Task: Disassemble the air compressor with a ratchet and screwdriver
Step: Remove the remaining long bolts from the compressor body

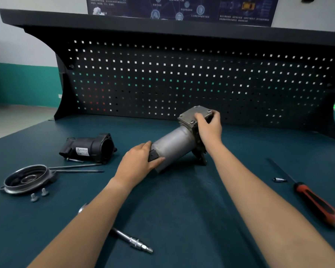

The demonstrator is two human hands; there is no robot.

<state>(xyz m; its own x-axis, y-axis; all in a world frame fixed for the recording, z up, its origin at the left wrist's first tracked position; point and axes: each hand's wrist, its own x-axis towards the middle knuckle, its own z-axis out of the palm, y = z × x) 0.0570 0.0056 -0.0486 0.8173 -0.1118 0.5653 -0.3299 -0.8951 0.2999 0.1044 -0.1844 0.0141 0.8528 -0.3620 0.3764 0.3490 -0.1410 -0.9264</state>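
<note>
Centrally on the bench (pixel 182 219) lies the compressor (pixel 174 146), a grey cylinder running from near-left to far-right, with its finned end touching the mat and a square plate on top at the far end. The left hand (pixel 141 161) grips the near end, with fingers curled round the cylinder and a black plug showing between thumb and fingers. The right hand (pixel 209 126) grips the far end, with fingers bent over the square plate and the thumb down the side.

To the left, well apart from the compressor, a black housing (pixel 89 147) lies on its side with its open mouth facing right. 1 screw (pixel 74 160) lies just in front of it, and 2 long rods (pixel 75 167) lie side by side near that. A round cover (pixel 27 178) sits further left, hollow side up, with 2 short bolts (pixel 34 197) just beside its near rim.

The ratchet (pixel 132 241) lies near the front edge, partly hidden under the left forearm. On the right lies the screwdriver (pixel 315 202), with its red-and-black handle nearest, its shaft pointing away, and a small bit (pixel 279 179) just beside the shaft. A dark pegboard (pixel 182 78) stands behind the bench.
</note>
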